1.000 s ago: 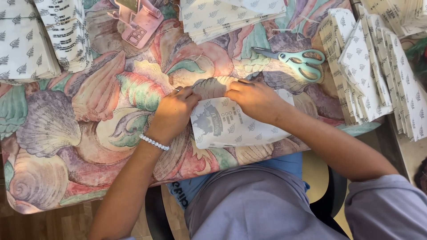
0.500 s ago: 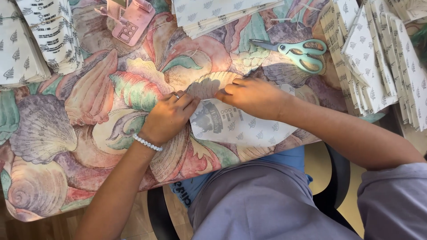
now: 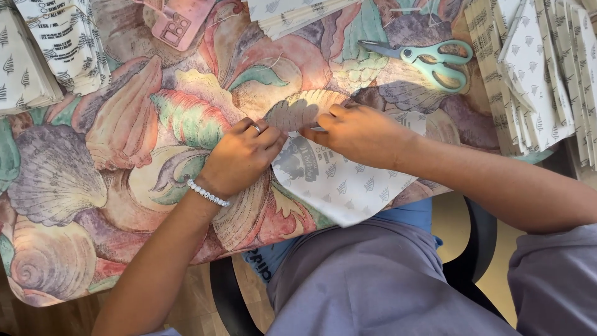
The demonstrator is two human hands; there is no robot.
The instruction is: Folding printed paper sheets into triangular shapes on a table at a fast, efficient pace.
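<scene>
A white printed paper sheet [image 3: 348, 186] with small leaf marks lies on the shell-patterned tablecloth [image 3: 124, 162] near the table's front edge. My left hand [image 3: 239, 155], with a ring and a bead bracelet, pinches the sheet's upper left edge. My right hand [image 3: 360, 134] presses on the sheet's top edge, fingers pointing left toward the other hand. Both hands touch the paper close together.
Teal scissors [image 3: 429, 59] lie beyond my right hand. Stacks of folded printed paper stand at the right [image 3: 535, 81], top middle [image 3: 298, 15] and top left [image 3: 43, 56]. A pink phone [image 3: 180, 22] rests at the top. A chair is under me.
My hands have stayed on the paper's top edge, working it slightly. The view has shifted a little, so the table appears lower and to the left.
</scene>
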